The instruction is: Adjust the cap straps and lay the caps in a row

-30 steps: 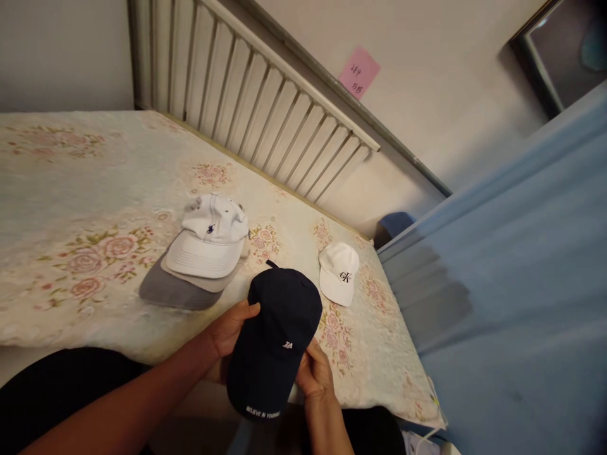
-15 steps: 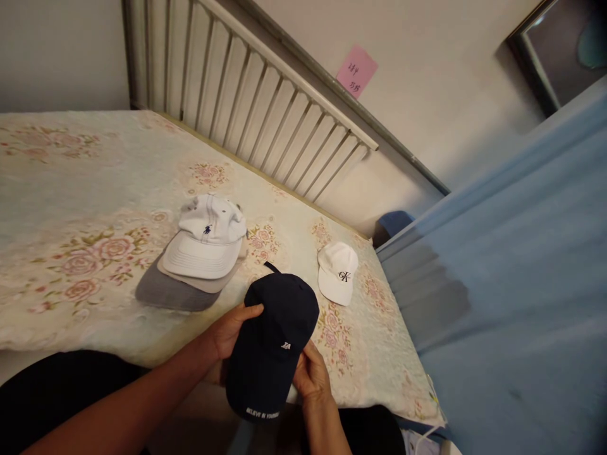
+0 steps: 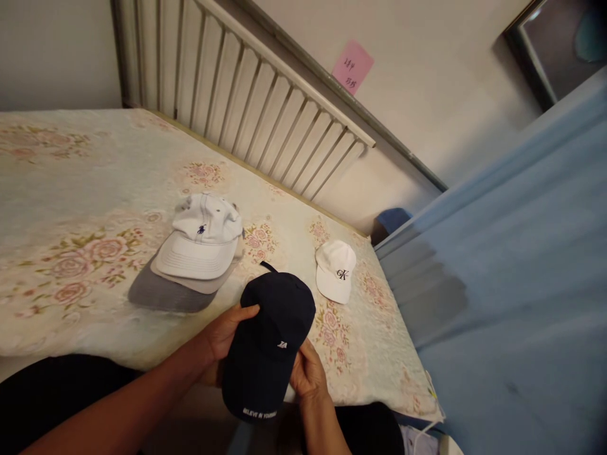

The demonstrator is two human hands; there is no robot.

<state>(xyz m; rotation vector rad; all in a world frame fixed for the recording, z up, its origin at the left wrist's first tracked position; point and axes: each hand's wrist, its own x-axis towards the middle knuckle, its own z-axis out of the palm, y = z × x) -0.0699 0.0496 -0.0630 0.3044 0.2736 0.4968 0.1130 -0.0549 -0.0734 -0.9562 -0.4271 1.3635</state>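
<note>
Head view: the navy baseball cap (image 3: 269, 354) is positioned between the two hands, beyond the near edge of the floral bedspread (image 3: 114, 196); its long axis runs from the crown (image 3: 282, 300), at upper right and farther from the wearer, to the brim (image 3: 251, 388), at lower left and nearer; its outer face is turned up, with a small white emblem (image 3: 282, 344) at the front and white lettering (image 3: 259, 414) along the brim edge.

The left hand (image 3: 225, 332) contacts the left side; its thumb lies across the crown fabric and its other fingers pass underneath, largely hidden; the digits are clamped on the cap. The right hand (image 3: 309, 373) is closed on the right edge, near where brim meets crown; its fingertips are partly concealed. Neither hand is nearer, since both touch the cap; the left thumb sits higher on the crown.

No container is identifiable; beyond the left hand, a white cap with a dark blue emblem (image 3: 202, 237) rests on a beige cap (image 3: 199, 285), which rests on a grey cap (image 3: 165, 297); a white monogrammed cap (image 3: 336, 272) lies separately, beyond the right hand.
</note>
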